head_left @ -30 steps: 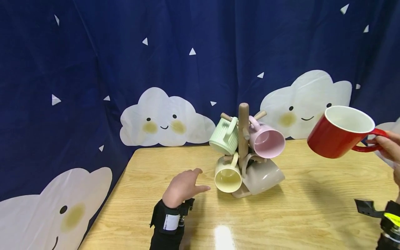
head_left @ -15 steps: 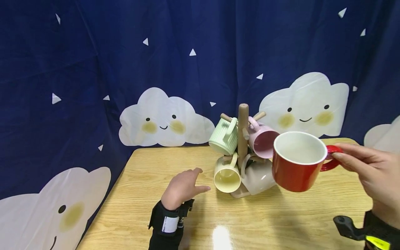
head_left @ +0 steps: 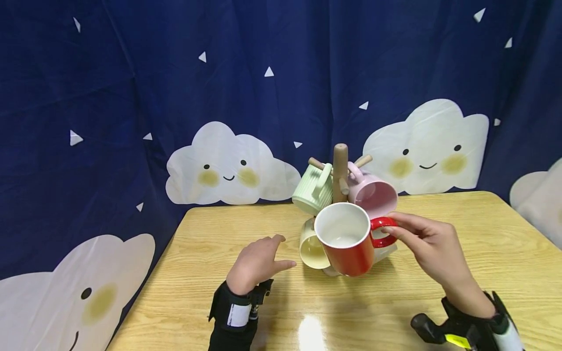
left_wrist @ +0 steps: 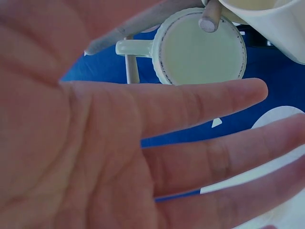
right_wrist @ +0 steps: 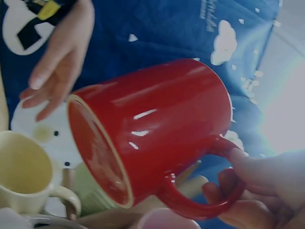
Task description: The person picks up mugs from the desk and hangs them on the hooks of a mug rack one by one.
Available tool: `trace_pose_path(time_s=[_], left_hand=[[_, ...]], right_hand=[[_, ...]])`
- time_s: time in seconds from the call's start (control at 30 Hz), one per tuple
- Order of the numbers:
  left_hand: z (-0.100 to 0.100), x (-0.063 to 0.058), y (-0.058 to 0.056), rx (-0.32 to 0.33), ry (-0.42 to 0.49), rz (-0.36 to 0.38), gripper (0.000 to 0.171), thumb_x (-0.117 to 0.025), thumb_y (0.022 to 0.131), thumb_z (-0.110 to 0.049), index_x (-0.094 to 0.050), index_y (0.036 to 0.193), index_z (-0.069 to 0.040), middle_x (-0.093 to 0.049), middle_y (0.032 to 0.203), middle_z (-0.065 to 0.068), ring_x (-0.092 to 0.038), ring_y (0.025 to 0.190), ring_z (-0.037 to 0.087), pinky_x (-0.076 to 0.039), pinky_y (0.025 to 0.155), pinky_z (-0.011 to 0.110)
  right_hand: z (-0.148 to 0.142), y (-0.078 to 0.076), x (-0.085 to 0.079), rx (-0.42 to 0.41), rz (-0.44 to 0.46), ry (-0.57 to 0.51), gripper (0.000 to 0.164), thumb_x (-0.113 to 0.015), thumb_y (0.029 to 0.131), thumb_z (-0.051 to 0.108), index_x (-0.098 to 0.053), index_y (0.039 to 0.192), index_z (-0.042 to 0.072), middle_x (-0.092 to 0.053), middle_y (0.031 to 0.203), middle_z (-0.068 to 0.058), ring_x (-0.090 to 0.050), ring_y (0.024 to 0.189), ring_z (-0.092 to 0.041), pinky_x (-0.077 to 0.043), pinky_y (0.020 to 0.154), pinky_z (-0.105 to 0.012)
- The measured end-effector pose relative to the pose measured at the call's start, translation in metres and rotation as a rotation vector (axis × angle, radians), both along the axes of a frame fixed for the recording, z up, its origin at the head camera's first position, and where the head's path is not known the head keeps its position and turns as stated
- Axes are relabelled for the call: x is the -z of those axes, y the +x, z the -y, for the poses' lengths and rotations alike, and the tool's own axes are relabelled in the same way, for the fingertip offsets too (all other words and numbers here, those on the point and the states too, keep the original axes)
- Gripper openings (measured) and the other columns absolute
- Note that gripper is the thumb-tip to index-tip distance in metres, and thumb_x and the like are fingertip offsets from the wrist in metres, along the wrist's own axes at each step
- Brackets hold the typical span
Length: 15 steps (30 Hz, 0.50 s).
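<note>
A red mug (head_left: 351, 256) with a white inside is held up in front of a wooden mug tree (head_left: 340, 170). My right hand (head_left: 432, 246) pinches its handle between thumb and fingers, as the right wrist view also shows. On the tree hang a green ribbed mug (head_left: 312, 191), a pink mug (head_left: 373, 195) and a yellow mug (head_left: 309, 248). A greyish mug (head_left: 385, 252) low on the right is mostly hidden behind the red one. Left of the tree my left hand (head_left: 256, 263) hovers with straight, spread fingers, holding nothing.
The tree stands on a light wooden table (head_left: 210, 229), whose back edge meets a dark blue curtain (head_left: 246, 63) with cloud faces. Wrist cameras on black straps sit on both forearms.
My right hand has carried the red mug leftward from the right side and lower, to the front of the mug tree. My left hand has stayed where it was.
</note>
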<state>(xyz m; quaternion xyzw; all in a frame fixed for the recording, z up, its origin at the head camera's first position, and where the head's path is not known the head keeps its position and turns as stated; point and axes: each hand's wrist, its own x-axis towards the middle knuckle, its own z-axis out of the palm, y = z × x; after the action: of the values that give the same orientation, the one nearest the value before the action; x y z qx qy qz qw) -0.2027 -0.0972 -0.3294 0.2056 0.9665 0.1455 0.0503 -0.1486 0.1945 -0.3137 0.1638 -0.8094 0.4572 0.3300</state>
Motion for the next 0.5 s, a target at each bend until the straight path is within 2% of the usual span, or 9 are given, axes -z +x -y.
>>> trace_pose_path(time_s=[0.07, 0.17, 0.23, 0.3, 0.33, 0.4, 0.43, 0.5], left_hand=[[0.000, -0.001, 0.000, 0.008, 0.003, -0.010, 0.058, -0.067, 0.080, -0.042, -0.055, 0.122, -0.004, -0.066, 0.108, 0.013, -0.063, 0.095, 0.028, -0.051, 0.077, 0.040], [0.000, -0.001, 0.000, 0.018, 0.015, -0.024, 0.057, -0.067, 0.080, -0.042, -0.055, 0.120, -0.004, -0.066, 0.107, 0.013, -0.063, 0.095, 0.028, -0.051, 0.077, 0.039], [-0.001, -0.001, 0.000, 0.024, 0.032, -0.059, 0.053, -0.066, 0.082, -0.041, -0.057, 0.118, -0.004, -0.067, 0.105, 0.012, -0.064, 0.093, 0.027, -0.051, 0.075, 0.038], [-0.002, -0.002, -0.001, 0.022, 0.085, -0.130, 0.044, -0.064, 0.084, -0.038, -0.060, 0.114, -0.005, -0.069, 0.099, 0.010, -0.065, 0.088, 0.025, -0.052, 0.071, 0.036], [-0.003, -0.003, -0.001, 0.013, 0.131, -0.170, 0.039, -0.062, 0.086, -0.036, -0.062, 0.111, -0.006, -0.069, 0.096, 0.009, -0.066, 0.085, 0.023, -0.052, 0.070, 0.035], [-0.004, -0.004, -0.002, -0.018, 0.277, -0.227, 0.029, -0.058, 0.090, -0.032, -0.065, 0.105, -0.008, -0.070, 0.088, 0.005, -0.065, 0.079, 0.019, -0.051, 0.068, 0.032], [-0.005, -0.006, -0.001, -0.041, 0.373, -0.237, 0.026, -0.055, 0.092, -0.031, -0.067, 0.102, -0.010, -0.071, 0.085, 0.004, -0.065, 0.077, 0.017, -0.051, 0.068, 0.031], [-0.007, -0.008, -0.001, -0.086, 0.599, -0.211, 0.028, -0.049, 0.095, -0.031, -0.067, 0.102, -0.010, -0.071, 0.083, 0.004, -0.066, 0.076, 0.016, -0.052, 0.070, 0.030]], right_hand=[[0.006, -0.001, 0.003, 0.004, -0.047, 0.023, 0.029, -0.072, 0.067, -0.013, -0.070, 0.095, -0.005, -0.063, 0.087, 0.029, -0.056, 0.062, 0.009, -0.040, 0.051, -0.006], [0.013, -0.002, 0.006, 0.009, -0.061, 0.056, 0.031, -0.073, 0.065, -0.013, -0.070, 0.095, -0.005, -0.071, 0.084, 0.011, -0.060, 0.070, 0.012, -0.047, 0.060, -0.006], [0.016, -0.002, 0.008, 0.006, -0.002, 0.075, 0.027, -0.072, 0.069, -0.009, -0.070, 0.094, -0.002, -0.071, 0.077, 0.000, -0.060, 0.068, 0.010, -0.048, 0.060, -0.008], [0.017, -0.003, 0.010, -0.024, 0.099, 0.067, 0.020, -0.070, 0.074, -0.004, -0.070, 0.094, -0.001, -0.069, 0.071, -0.007, -0.060, 0.064, 0.005, -0.048, 0.059, -0.010], [0.018, -0.004, 0.010, -0.048, 0.152, 0.061, 0.018, -0.069, 0.077, -0.002, -0.070, 0.095, -0.001, -0.069, 0.070, -0.005, -0.060, 0.063, 0.003, -0.049, 0.058, -0.012], [0.019, -0.004, 0.012, -0.087, 0.243, 0.051, 0.017, -0.067, 0.080, 0.001, -0.069, 0.097, -0.002, -0.069, 0.071, -0.002, -0.061, 0.063, 0.000, -0.050, 0.058, -0.015], [0.019, -0.004, 0.012, -0.109, 0.278, 0.043, 0.018, -0.066, 0.082, 0.002, -0.068, 0.099, -0.003, -0.068, 0.071, 0.000, -0.061, 0.064, -0.001, -0.051, 0.058, -0.016], [0.020, -0.004, 0.012, -0.149, 0.326, 0.022, 0.020, -0.064, 0.083, 0.003, -0.067, 0.101, -0.006, -0.068, 0.073, 0.002, -0.061, 0.065, -0.001, -0.052, 0.059, -0.018]])
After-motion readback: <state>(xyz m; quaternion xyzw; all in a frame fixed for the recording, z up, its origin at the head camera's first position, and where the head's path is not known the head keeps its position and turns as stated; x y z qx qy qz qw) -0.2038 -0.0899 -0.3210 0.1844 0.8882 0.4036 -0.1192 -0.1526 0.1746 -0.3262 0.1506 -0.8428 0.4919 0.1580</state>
